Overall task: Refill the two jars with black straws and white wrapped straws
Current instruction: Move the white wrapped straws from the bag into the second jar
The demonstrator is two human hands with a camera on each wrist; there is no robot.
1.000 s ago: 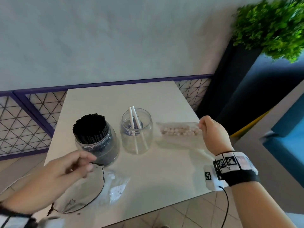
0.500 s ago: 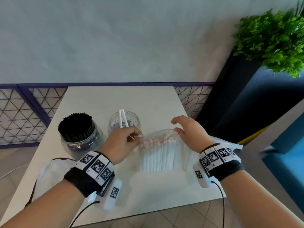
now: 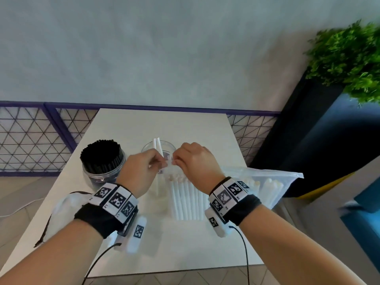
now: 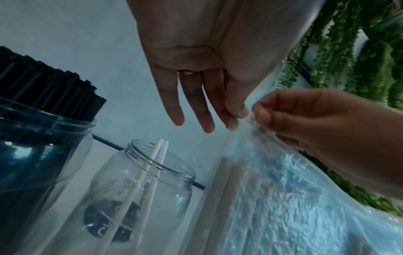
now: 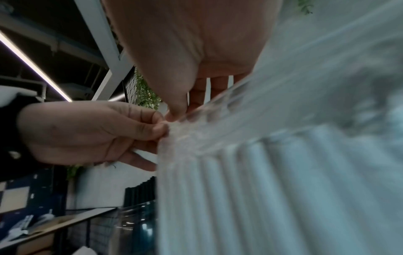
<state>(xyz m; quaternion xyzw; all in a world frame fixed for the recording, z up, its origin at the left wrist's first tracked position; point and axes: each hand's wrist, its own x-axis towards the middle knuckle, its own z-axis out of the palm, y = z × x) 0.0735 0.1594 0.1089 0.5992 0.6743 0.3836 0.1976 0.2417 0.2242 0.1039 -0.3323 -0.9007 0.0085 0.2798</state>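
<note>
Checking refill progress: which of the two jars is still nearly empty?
The clear jar right of the black-straw jar: it holds only two white straws, the other is packed full.

Head view: from above and behind both forearms, facing forward and down over the white table toward the far wall; both wrists sit near, the two jars farther off. Left wrist view: from under the left hand, very close, looking along the fingers and upward, past the clear jar and the jar of black straws at left. Right wrist view: from under the right hand, very close, blurred. All three views share the plastic bag of white wrapped straws and the two hands meeting at its top.
</note>
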